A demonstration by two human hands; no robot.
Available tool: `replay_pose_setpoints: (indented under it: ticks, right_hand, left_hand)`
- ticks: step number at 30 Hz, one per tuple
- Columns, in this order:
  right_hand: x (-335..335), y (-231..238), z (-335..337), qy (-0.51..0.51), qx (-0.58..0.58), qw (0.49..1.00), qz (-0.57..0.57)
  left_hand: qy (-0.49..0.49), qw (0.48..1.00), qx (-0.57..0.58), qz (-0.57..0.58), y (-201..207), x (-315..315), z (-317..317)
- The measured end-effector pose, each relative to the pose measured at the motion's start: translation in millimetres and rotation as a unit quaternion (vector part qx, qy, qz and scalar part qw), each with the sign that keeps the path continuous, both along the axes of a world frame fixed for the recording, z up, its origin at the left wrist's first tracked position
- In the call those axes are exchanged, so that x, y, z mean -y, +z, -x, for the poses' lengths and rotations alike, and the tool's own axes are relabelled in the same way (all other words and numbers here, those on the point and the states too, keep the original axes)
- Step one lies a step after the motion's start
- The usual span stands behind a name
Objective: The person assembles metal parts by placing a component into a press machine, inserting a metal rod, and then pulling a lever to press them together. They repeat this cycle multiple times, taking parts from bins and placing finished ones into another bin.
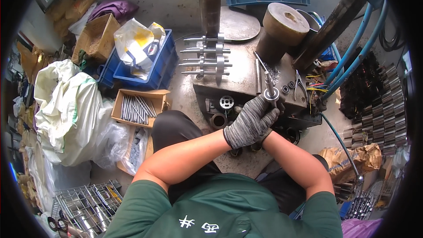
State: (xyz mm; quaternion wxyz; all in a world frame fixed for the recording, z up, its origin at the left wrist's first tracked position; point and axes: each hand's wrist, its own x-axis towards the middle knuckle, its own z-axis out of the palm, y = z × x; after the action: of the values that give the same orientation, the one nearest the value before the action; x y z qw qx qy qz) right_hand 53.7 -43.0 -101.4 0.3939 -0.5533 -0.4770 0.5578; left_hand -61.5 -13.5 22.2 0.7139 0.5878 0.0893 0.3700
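Note:
My left hand (pixel 246 124) wears a grey knit glove and is closed around a metal shaft (pixel 268 78), which stands up out of the grip. A round ring like a bearing (pixel 271 94) sits on the shaft just above the fingers. Beneath the left hand, my right hand (pixel 266 135) shows only a bit of glove near the wrist; its fingers are hidden. Just ahead is the worn metal bench (pixel 240 68). Beside the shaft lie a metal tube (pixel 258 76), a thin rod (pixel 261 61), small rings (pixel 285 89) and pliers (pixel 300 84).
Several shafts with round cores (pixel 205 65) line the bench's left side. Behind stands a heavy round metal block (pixel 286 20). To the left are a cardboard box of rods (pixel 135 108), a blue crate (pixel 165 64) and a white sack (pixel 66 110). Blue hoses (pixel 352 46) hang at right.

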Motion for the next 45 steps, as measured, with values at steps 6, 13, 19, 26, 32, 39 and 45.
replay_pose_setpoints:
  ticks: [6,13,19,26,32,39,45]
  right_hand:
    - [-33.9,2.4,47.4,-0.214,-0.257,0.937,0.1]
    - [82.6,-144.2,-48.5,-0.106,0.072,0.986,0.109]
    - [86.6,38.2,-95.4,-0.307,-0.002,0.945,0.111]
    - [31.5,203.1,-126.9,-0.371,-0.24,0.893,-0.086]
    - [-57.6,251.2,-163.7,-0.278,0.057,0.897,-0.338]
    - [-132.8,270.9,-177.8,-0.267,0.512,0.77,-0.27]
    - [-148.7,275.5,-170.4,-0.252,0.548,0.759,-0.245]
  left_hand:
    - [-0.077,0.994,-0.061,0.056,-6.3,15.6,-13.5]
    - [-0.137,0.932,-0.197,0.273,-40.2,21.4,-18.3]
    - [-0.133,0.883,-0.322,0.315,-60.4,6.2,-12.2]
    - [-0.154,0.873,-0.31,0.343,-70.3,5.6,-29.0]
    - [-0.101,0.89,-0.279,0.346,-70.9,-6.9,-34.7]
    - [-0.074,0.913,-0.262,0.305,-83.4,-23.9,-41.8]
    - [-0.055,0.91,-0.264,0.314,-93.3,-33.2,-43.6]
